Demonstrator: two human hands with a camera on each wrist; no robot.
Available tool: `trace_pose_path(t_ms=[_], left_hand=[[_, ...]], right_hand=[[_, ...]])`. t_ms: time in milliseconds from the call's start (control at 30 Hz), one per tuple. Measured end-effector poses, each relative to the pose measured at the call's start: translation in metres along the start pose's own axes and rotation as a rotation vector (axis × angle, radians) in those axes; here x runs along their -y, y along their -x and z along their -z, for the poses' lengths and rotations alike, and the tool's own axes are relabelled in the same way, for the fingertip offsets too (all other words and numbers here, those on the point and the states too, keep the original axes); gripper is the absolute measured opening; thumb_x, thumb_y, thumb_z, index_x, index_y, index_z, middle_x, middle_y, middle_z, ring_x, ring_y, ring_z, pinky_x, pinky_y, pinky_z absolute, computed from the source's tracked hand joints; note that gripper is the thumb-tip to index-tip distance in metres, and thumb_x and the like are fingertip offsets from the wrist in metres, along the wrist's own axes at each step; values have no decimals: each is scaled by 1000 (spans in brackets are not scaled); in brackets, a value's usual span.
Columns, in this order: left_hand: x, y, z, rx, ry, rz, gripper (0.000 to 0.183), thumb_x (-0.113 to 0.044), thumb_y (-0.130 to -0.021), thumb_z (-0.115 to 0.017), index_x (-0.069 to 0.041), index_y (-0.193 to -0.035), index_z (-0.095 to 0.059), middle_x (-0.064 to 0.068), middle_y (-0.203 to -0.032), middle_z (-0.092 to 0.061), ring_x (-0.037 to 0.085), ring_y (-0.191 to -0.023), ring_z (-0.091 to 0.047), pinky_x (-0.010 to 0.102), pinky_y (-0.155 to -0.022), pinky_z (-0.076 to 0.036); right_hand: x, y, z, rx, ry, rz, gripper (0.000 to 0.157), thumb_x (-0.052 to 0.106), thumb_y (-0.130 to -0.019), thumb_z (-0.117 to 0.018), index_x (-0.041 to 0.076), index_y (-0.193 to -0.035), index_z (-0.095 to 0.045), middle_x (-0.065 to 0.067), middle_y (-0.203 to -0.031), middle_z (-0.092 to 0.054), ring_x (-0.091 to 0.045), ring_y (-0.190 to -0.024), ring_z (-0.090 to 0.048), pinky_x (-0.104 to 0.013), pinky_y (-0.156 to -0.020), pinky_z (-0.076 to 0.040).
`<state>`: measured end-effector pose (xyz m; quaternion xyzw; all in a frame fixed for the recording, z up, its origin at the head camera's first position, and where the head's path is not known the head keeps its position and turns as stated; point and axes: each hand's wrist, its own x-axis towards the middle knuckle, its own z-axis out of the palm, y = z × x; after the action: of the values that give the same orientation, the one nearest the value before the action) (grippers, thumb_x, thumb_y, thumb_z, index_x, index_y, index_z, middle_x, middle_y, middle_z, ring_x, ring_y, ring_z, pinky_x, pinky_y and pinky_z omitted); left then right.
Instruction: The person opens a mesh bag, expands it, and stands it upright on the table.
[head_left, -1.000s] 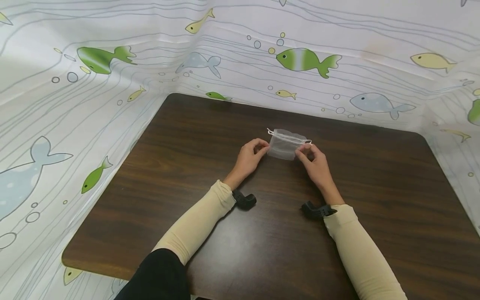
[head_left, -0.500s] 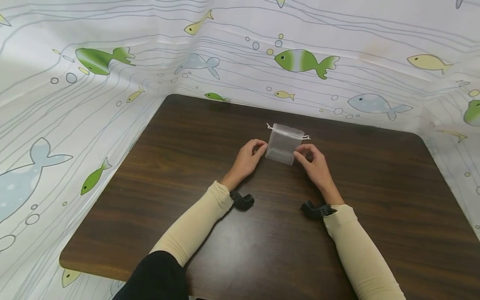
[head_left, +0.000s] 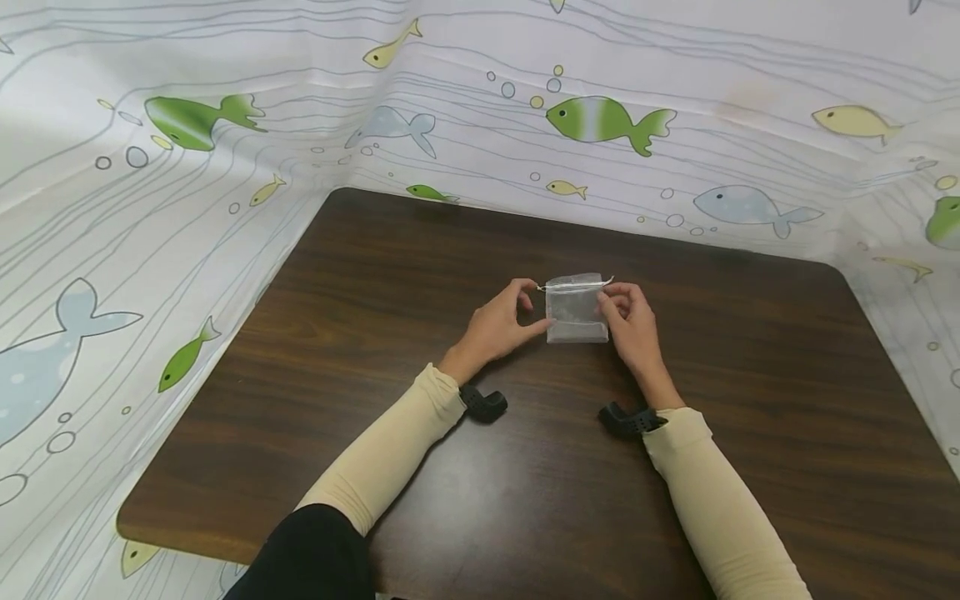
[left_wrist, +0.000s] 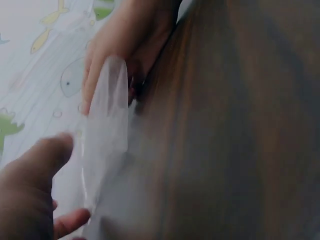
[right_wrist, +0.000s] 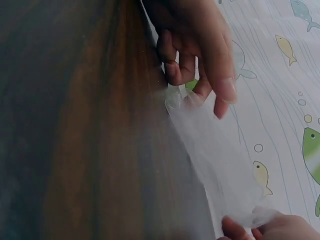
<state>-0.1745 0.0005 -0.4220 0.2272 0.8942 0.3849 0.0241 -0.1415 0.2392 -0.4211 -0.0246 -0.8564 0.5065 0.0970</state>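
A sheer white drawstring pouch (head_left: 576,310) is between my hands in the head view, its corded end toward the back wall. Its right edge is pinched by my right hand (head_left: 632,323), thumb in front; that hand (right_wrist: 280,229) also shows at the bottom of the right wrist view. My left hand (head_left: 498,323) is at the left edge, thumb and fingers spread apart, the thumb tip close to or touching the mesh. In the left wrist view, a gap separates the left hand's thumb and finger (left_wrist: 75,220) beside the pouch (left_wrist: 107,120). Contents, if any, cannot be made out.
Under the hands is a dark wood-grain table (head_left: 360,333) with rounded corners. A white fish-print cloth (head_left: 480,125) rises behind it and along both sides. Black wrist-worn mounts (head_left: 483,405) project inward from both forearms.
The pouch first lengthened in view, then straightened and shifted slightly toward me. My left thumb has spread from the fingers, loosening from the left edge; the right hand keeps its pinch, a little higher up.
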Motion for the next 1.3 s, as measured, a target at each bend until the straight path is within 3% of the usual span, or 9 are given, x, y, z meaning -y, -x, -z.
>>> trace_pose_path(t_ms=[133, 267, 467, 567, 700, 833, 1033, 1167, 1300], left_hand=[[-7, 1, -4, 32, -188, -80, 83, -60, -89, -76, -14, -150, -47, -1, -113, -64, 13, -85, -60, 31, -66, -50], [-9, 1, -7, 27, -315, -136, 69, -58, -94, -71, -15, -145, -54, -1, -109, -65, 12, -89, -62, 30, -64, -52], [-9, 4, -8, -29, -272, -138, 25, -31, -105, -64, -16, -125, -68, -2, -105, -69, 13, -87, -65, 28, -62, -51], [-8, 4, -8, -75, -249, -120, 17, -25, -106, -63, -17, -118, -71, -2, -104, -70, 14, -88, -67, 28, -62, -53], [-9, 4, -7, -137, -293, -149, 13, -24, -104, -65, -17, -112, -73, -2, -102, -70, 15, -89, -68, 31, -61, -55], [-10, 5, -8, -179, -372, -168, 12, -27, -103, -67, -17, -108, -72, -4, -96, -69, 14, -84, -67, 30, -57, -53], [-12, 6, -12, -141, -387, -97, 36, -42, -99, -69, -15, -122, -64, -5, -87, -73, 11, -63, -64, 25, -48, -43], [-14, 7, -14, -162, -357, -93, 29, -29, -101, -68, -16, -126, -64, -5, -87, -74, 14, -65, -66, 30, -50, -47], [-16, 6, -13, -196, -337, -101, 26, -16, -101, -65, -17, -127, -65, -2, -94, -74, 17, -74, -67, 36, -55, -52]], right_hand=[[-7, -4, 1, 84, 68, 21, 48, 40, -111, -47, 7, -147, -45, -14, -96, -69, -10, -74, -53, -26, -72, -41], [-7, -6, 1, 184, 83, 53, 56, 44, -112, -43, 10, -156, -34, -18, -99, -69, -15, -82, -54, -34, -82, -40], [-8, -4, -1, 263, 144, 136, 56, 38, -110, -50, 11, -156, -34, -12, -93, -64, -16, -77, -48, -42, -89, -31], [-9, -3, -1, 284, 200, 191, 57, 37, -106, -60, 15, -155, -40, -5, -87, -60, -16, -71, -46, -40, -87, -29], [-11, -2, -1, 268, 260, 249, 44, 33, -104, -66, 17, -144, -57, -1, -75, -54, -14, -60, -42, -32, -68, -36], [-10, 0, -2, 233, 282, 286, 23, 16, -107, -55, 10, -125, -69, -5, -76, -65, -11, -59, -45, -29, -64, -40], [-3, 7, -9, 205, 323, 296, 26, 10, -108, -45, 8, -124, -66, -5, -83, -71, -11, -60, -48, -32, -68, -43], [2, 9, -12, 179, 392, 310, 25, 13, -107, -47, 10, -126, -64, -1, -75, -67, -11, -54, -44, -32, -60, -40], [6, 8, -13, 82, 520, 373, 26, 19, -101, -59, 10, -125, -64, -2, -67, -60, -14, -50, -41, -33, -54, -36]])
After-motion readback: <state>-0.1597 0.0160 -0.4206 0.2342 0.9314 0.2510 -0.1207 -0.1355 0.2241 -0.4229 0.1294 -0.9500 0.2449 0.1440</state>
